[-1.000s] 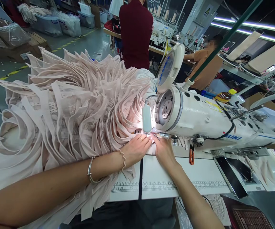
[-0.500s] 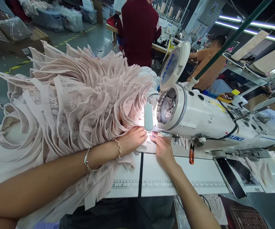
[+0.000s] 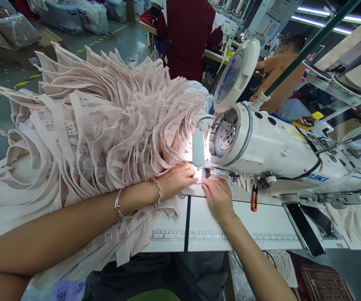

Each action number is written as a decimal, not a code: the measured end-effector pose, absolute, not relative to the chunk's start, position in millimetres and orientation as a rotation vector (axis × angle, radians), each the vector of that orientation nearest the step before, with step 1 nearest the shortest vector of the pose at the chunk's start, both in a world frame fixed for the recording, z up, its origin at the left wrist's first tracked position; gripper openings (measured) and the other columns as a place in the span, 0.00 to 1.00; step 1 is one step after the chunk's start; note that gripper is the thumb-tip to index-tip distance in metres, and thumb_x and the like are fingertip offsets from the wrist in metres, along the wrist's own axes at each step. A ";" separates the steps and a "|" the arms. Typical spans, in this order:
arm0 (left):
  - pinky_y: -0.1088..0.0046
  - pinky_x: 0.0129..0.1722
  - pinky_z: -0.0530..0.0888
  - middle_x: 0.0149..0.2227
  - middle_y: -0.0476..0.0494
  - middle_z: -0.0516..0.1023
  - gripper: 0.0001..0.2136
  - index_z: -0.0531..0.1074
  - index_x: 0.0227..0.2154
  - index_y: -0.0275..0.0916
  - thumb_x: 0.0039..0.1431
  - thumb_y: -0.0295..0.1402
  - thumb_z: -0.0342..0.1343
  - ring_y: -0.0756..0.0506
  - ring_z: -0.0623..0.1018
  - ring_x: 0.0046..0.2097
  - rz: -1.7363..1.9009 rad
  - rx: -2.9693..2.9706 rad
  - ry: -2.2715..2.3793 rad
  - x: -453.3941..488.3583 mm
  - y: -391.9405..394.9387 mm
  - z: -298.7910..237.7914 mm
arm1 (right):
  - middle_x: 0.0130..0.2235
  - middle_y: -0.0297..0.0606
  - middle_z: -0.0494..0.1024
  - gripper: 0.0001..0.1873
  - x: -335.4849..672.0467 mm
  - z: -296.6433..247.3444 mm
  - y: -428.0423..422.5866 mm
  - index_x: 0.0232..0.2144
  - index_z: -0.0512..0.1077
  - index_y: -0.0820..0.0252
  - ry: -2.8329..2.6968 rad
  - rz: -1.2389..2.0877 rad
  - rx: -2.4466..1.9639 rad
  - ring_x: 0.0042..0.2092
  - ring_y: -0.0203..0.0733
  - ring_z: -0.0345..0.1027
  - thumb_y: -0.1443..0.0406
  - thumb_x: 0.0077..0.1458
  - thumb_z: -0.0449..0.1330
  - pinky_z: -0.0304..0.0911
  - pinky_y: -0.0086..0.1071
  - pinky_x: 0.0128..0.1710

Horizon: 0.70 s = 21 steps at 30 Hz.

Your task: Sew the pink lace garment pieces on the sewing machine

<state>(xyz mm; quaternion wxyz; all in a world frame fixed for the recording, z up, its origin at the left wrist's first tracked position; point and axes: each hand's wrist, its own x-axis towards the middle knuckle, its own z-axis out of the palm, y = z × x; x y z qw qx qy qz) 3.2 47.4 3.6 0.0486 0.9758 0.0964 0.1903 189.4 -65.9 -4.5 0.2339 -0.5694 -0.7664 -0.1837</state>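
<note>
My left hand lies to the left of the sewing machine's needle area, its fingers bent and pressed onto pale pink fabric. Across from it, my right hand pinches the near edge of a small light fabric piece under the lit sewing head. The fingertips of both hands almost meet there. A small grey-green lamp hangs just above and partly hides the needle. Left of the machine, a big heap of pale pink lace-and-mesh garment pieces spreads over the table and under my left forearm.
Orange thread snips stand against the machine's base. A black phone lies at the table's right, beyond a printed ruler. A round magnifier-like cover rises over the machine head. Two people sit at machines ahead.
The whole view has shifted slightly. Both hands sit a little nearer my body relative to the lamp, and my right hand's fingers have drawn slightly back from the needle area.
</note>
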 end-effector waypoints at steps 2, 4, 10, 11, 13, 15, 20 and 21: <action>0.69 0.41 0.65 0.36 0.45 0.74 0.10 0.74 0.42 0.36 0.70 0.24 0.47 0.45 0.70 0.39 0.592 3.002 0.263 3.0 46.9 3.9 | 0.33 0.36 0.80 0.05 185.3 -1.3 -65.4 0.37 0.72 0.58 -2.128 -0.563 -1.520 0.37 0.41 0.70 0.70 0.65 0.56 0.61 0.34 0.45; 0.67 0.40 0.65 0.37 0.44 0.75 0.10 0.74 0.43 0.35 0.70 0.24 0.47 0.44 0.70 0.40 0.562 3.071 0.238 4.0 45.3 3.9 | 0.30 0.34 0.78 0.07 181.5 0.9 -63.9 0.33 0.71 0.57 -2.138 -0.607 -1.515 0.35 0.40 0.68 0.70 0.65 0.56 0.60 0.34 0.46; 0.67 0.40 0.65 0.36 0.43 0.75 0.09 0.74 0.40 0.32 0.70 0.23 0.47 0.44 0.71 0.40 0.502 3.116 0.272 5.6 41.4 5.4 | 0.26 0.33 0.73 0.10 176.6 1.8 -61.3 0.30 0.69 0.57 -2.150 -0.706 -1.549 0.33 0.40 0.66 0.69 0.66 0.56 0.58 0.35 0.46; 0.67 0.40 0.65 0.37 0.43 0.75 0.10 0.74 0.40 0.33 0.70 0.23 0.47 0.44 0.71 0.40 0.502 3.112 0.271 4.9 41.4 6.2 | 0.26 0.33 0.73 0.10 176.7 2.0 -61.7 0.31 0.69 0.57 -2.146 -0.693 -1.547 0.33 0.40 0.66 0.69 0.66 0.56 0.58 0.35 0.46; 0.67 0.41 0.64 0.38 0.44 0.76 0.10 0.73 0.43 0.33 0.70 0.23 0.46 0.45 0.71 0.40 0.501 3.113 0.254 2.9 41.8 8.3 | 0.27 0.33 0.74 0.09 177.1 2.4 -62.6 0.31 0.70 0.57 -2.126 -0.660 -1.552 0.34 0.40 0.66 0.70 0.66 0.56 0.58 0.34 0.45; 0.66 0.41 0.64 0.39 0.44 0.76 0.10 0.72 0.45 0.33 0.70 0.24 0.46 0.45 0.71 0.41 0.493 3.128 0.244 1.2 42.0 10.1 | 0.27 0.33 0.73 0.08 177.0 2.8 -63.0 0.32 0.69 0.57 -2.110 -0.647 -1.552 0.34 0.40 0.66 0.70 0.65 0.57 0.58 0.34 0.45; 0.65 0.38 0.62 0.38 0.45 0.75 0.09 0.74 0.40 0.35 0.69 0.23 0.47 0.44 0.71 0.41 0.450 3.195 0.219 2.1 40.1 11.3 | 0.25 0.32 0.71 0.10 172.7 0.6 -60.2 0.30 0.69 0.56 -2.118 -0.677 -1.574 0.33 0.40 0.65 0.71 0.65 0.56 0.59 0.35 0.43; 0.64 0.37 0.62 0.38 0.45 0.74 0.09 0.74 0.39 0.35 0.68 0.23 0.48 0.44 0.70 0.41 0.453 3.211 0.214 3.0 39.4 11.1 | 0.24 0.32 0.70 0.11 171.7 -0.3 -59.2 0.29 0.68 0.56 -2.098 -0.675 -1.581 0.32 0.40 0.65 0.71 0.64 0.55 0.59 0.34 0.42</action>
